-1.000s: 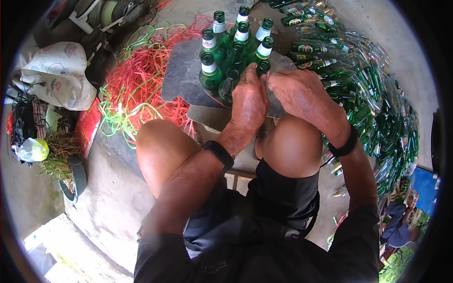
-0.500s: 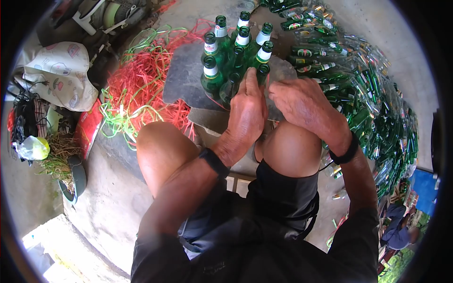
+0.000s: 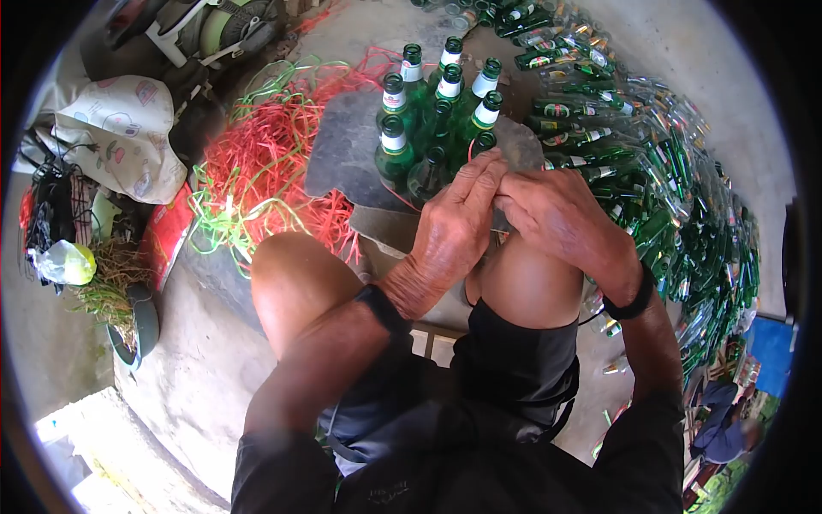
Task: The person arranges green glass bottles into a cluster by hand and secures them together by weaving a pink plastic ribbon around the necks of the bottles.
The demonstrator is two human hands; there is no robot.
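Note:
Several green glass bottles (image 3: 394, 152) stand upright in a tight group on a dark flat slab (image 3: 342, 150). A thin red strip (image 3: 400, 197) runs low around the near side of the group, and part of it shows by the nearest right bottle neck. My left hand (image 3: 462, 210) is at the near right edge of the group, fingers pressed together. Against its fingertips, my right hand (image 3: 556, 210) is closed in a pinch. What lies between the fingers is mostly hidden, though the red strip leads up to them.
A tangle of red and green strips (image 3: 265, 163) lies left of the slab. Many bottles (image 3: 668, 188) are heaped at the right. A patterned cloth bag (image 3: 120, 128) and a plant pot (image 3: 144, 325) are at the left. Another person (image 3: 719, 428) is at the far lower right.
My right hand has moved in to meet my left hand, closing the gap between them. Both hands sit slightly lower relative to the bottles, and the view has shifted a little.

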